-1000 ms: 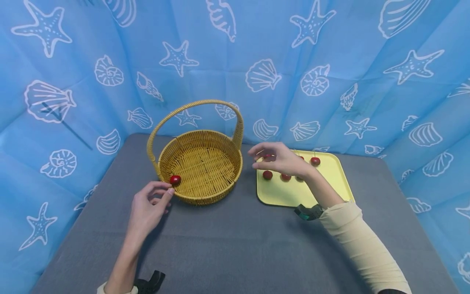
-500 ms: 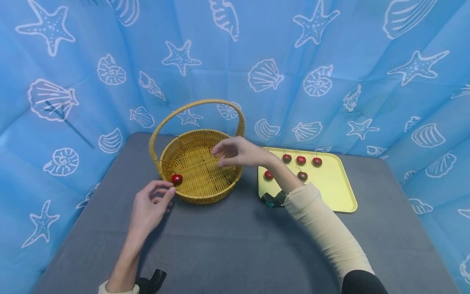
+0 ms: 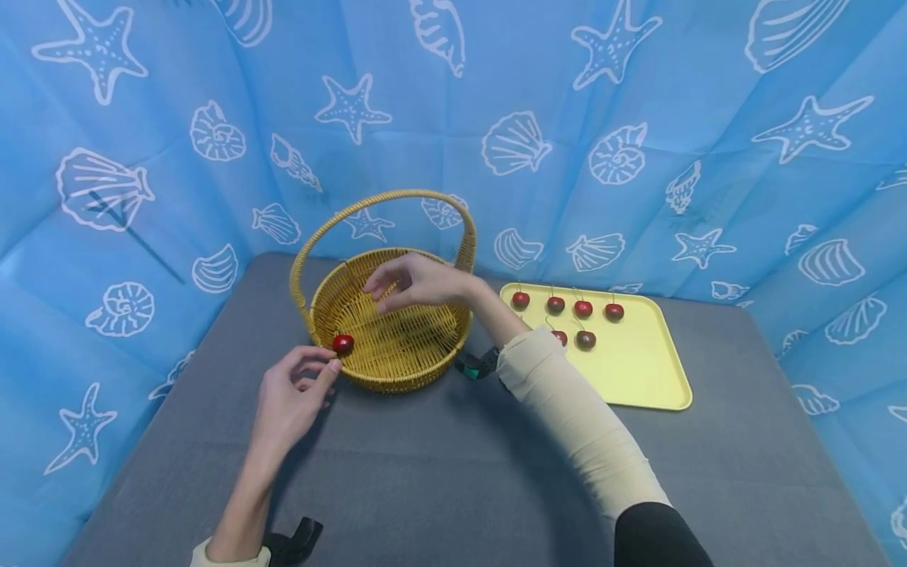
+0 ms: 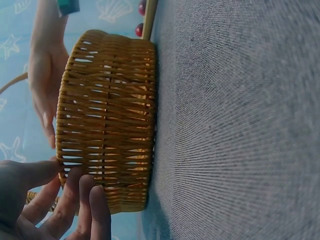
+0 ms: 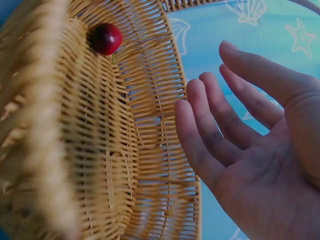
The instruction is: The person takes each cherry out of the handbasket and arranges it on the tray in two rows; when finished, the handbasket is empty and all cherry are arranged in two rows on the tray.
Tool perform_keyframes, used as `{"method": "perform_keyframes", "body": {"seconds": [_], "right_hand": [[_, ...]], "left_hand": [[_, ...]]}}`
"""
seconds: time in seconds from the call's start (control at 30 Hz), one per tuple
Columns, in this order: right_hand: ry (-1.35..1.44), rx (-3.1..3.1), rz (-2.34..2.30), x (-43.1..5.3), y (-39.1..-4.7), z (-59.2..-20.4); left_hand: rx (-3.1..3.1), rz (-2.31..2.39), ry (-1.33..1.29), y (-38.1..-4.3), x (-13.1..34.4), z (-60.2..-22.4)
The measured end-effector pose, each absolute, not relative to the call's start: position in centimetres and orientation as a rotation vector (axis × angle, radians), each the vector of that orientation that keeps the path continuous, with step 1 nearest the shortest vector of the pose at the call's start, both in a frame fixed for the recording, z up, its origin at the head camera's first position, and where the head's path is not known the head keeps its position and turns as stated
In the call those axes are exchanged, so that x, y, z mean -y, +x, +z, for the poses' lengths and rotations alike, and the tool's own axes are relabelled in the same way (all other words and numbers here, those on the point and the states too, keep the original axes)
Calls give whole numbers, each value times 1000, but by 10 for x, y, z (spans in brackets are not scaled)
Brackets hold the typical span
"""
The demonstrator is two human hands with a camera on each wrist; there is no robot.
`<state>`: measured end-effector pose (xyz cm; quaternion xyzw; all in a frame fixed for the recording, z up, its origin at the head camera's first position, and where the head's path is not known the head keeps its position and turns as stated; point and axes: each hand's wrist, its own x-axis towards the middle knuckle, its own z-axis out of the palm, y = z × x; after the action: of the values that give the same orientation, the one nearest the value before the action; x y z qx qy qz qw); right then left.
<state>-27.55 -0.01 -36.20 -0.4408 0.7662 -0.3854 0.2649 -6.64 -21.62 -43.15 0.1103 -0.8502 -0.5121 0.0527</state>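
Note:
My left hand (image 3: 292,398) pinches the near left rim of a round yellow wicker basket (image 3: 393,386) with a tall arched handle. In the left wrist view, the thumb and fingers of that hand (image 4: 60,205) meet at the woven rim. One dark red cherry (image 3: 343,344) lies inside the basket by the near left wall, close to my left fingertips. Over the basket hovers my right hand (image 3: 418,282), fingers loosely bent and apart. The right wrist view shows the palm of the right hand (image 5: 245,150) with nothing in it.
To the right of the basket lies a yellow tray (image 3: 638,382) holding several stemmed cherries (image 3: 585,339) in two rows. My right forearm crosses its near left corner. A grey cloth (image 3: 397,488) covers the table, and a blue seashell-print curtain (image 3: 439,102) hangs behind.
My right hand has moved left from above the tray to over the basket. The left hand keeps its grip on the rim, and the cherry in the basket stays put.

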Motion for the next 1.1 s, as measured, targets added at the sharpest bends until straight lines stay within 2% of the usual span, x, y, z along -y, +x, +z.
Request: {"method": "perform_keyframes", "body": {"seconds": [0.43,0.8,1.1], "right_hand": [[-1059,-1893,-1007,39,-285,-378],[-937,-1876,-1035,54,-286,-400],[-861,-1807,-886,66,-281,-407]], "left_hand": [[2573,-1566,301,-67,217,-433],[2589,-1565,331,-67,217,-432],[2592,-1563,339,-67,217,-432]]}}
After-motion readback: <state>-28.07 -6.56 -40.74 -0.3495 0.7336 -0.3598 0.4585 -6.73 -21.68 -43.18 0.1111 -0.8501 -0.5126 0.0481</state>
